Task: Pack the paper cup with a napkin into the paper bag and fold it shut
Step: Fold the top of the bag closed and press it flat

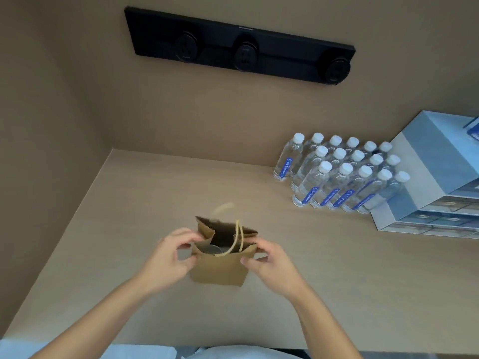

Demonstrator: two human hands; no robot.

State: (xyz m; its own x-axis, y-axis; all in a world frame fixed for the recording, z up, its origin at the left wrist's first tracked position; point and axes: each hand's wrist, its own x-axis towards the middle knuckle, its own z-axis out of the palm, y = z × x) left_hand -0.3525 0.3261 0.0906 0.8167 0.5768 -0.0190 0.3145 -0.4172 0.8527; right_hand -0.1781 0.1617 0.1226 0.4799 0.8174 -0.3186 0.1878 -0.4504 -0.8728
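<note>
A small brown paper bag (pixel 220 268) stands upright on the tan table, its mouth open toward me. Inside, a grey-white rounded shape (pixel 213 249) shows near the left; it looks like the cup's top, but I cannot tell it from a napkin. One twine handle (pixel 239 240) droops across the opening, the other is blurred behind the bag. My left hand (pixel 172 257) pinches the bag's left top edge. My right hand (pixel 269 260) holds the right top edge with thumb and fingers.
Several water bottles (pixel 339 174) with white caps stand in rows at the right rear. Stacked blue-grey boxes (pixel 427 182) sit beyond them at the far right. A black socket strip (pixel 241 45) hangs on the back wall. A side wall closes the left.
</note>
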